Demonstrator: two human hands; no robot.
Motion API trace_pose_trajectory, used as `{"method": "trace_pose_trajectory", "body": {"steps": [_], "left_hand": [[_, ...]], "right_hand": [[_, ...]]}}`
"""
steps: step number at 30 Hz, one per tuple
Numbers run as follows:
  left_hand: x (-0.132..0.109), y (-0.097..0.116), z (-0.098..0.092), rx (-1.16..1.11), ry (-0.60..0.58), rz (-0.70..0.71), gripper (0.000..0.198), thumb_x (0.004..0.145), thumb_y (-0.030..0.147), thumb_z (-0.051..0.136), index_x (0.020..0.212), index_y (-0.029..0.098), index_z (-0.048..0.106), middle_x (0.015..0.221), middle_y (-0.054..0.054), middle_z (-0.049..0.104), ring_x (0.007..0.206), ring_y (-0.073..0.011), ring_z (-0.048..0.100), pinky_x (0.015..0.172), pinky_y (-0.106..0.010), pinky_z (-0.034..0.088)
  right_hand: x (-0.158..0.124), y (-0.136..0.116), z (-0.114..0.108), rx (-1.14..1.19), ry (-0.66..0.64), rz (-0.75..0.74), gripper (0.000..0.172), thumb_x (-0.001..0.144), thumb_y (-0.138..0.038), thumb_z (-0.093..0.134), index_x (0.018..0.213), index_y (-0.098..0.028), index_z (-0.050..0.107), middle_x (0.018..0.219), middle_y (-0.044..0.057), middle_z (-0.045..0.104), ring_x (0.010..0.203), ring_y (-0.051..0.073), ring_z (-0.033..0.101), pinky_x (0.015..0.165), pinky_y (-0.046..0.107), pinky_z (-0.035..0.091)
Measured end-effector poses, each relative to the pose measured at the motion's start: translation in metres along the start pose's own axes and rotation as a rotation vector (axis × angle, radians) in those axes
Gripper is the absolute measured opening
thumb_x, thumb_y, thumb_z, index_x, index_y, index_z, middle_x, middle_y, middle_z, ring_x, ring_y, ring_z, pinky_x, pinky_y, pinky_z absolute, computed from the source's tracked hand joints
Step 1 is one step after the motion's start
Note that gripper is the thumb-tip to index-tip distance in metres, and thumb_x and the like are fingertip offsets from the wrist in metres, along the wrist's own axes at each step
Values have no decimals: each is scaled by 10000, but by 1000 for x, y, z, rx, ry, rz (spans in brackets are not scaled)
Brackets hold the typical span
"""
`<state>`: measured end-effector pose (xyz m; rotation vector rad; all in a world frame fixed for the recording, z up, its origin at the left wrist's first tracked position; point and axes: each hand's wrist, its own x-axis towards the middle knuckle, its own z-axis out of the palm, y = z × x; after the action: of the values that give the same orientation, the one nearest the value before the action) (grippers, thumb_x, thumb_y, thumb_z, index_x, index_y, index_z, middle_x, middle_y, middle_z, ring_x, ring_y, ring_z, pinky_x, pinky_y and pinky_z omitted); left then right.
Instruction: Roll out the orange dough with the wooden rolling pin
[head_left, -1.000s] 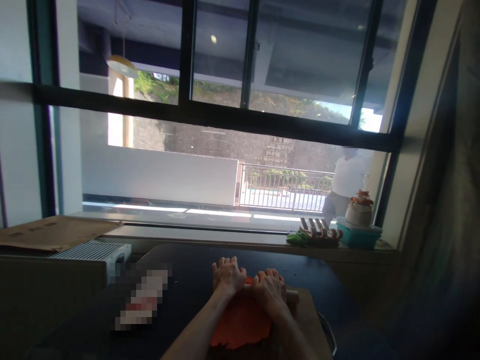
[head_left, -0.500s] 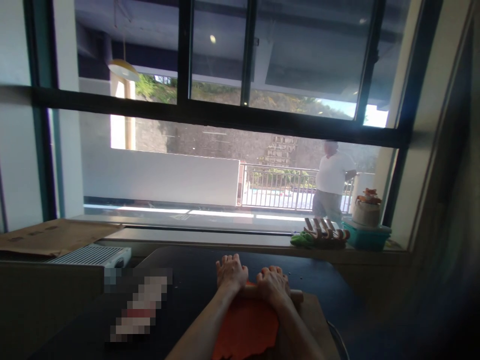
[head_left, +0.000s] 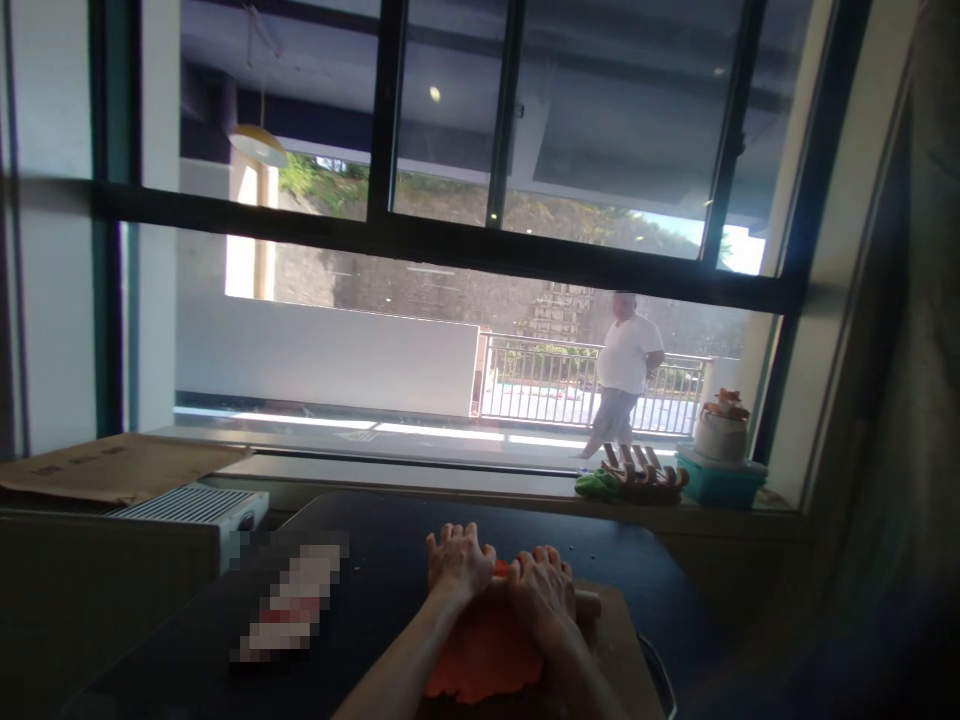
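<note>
Rolling pin [head_left: 588,603] lies across an orange sheet [head_left: 487,650] on a brown board [head_left: 613,640] atop the dark table [head_left: 367,525], the left hand [head_left: 460,562] and the right hand [head_left: 541,588] both laid over the pin with fingers [head_left: 472,537] bent forward, though whether they close round it I cannot tell.

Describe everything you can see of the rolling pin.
The rolling pin is a plain, pale tan cylinder that looks wooden. It lies crosswise on the orange sheet, with orange showing on both sides of it. The left hand and right hand rest on it, palms down. Only a short stretch between the hands and its right end, over the brown board, show; its left end is hidden.
</note>
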<state>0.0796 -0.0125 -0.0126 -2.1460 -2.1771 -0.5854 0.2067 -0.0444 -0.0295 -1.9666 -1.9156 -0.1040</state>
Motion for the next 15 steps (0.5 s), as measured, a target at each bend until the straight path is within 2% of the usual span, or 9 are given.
{"method": "trace_pose_trajectory", "body": {"steps": [5, 15], "left_hand": [[-2, 0, -2, -10, -2, -4, 469, 825, 386, 397, 1178, 158, 604, 1208, -136, 640, 1205, -293, 482, 1041, -494, 285], [23, 3, 1, 12, -34, -17, 462, 809, 337, 422, 1202, 149, 576, 1268, -148, 604, 1246, -293, 455, 1047, -483, 291]], "right_hand": [[-1, -1, -1, -27, -28, 4, 356, 947, -304, 359, 1006, -216, 699, 1164, 107, 650, 1201, 276, 487, 989, 421, 344], [31, 3, 3, 41, -105, 49, 342, 919, -323, 382, 1020, -216, 691, 1148, 101, 643, 1156, 271, 508, 949, 402, 375]]}}
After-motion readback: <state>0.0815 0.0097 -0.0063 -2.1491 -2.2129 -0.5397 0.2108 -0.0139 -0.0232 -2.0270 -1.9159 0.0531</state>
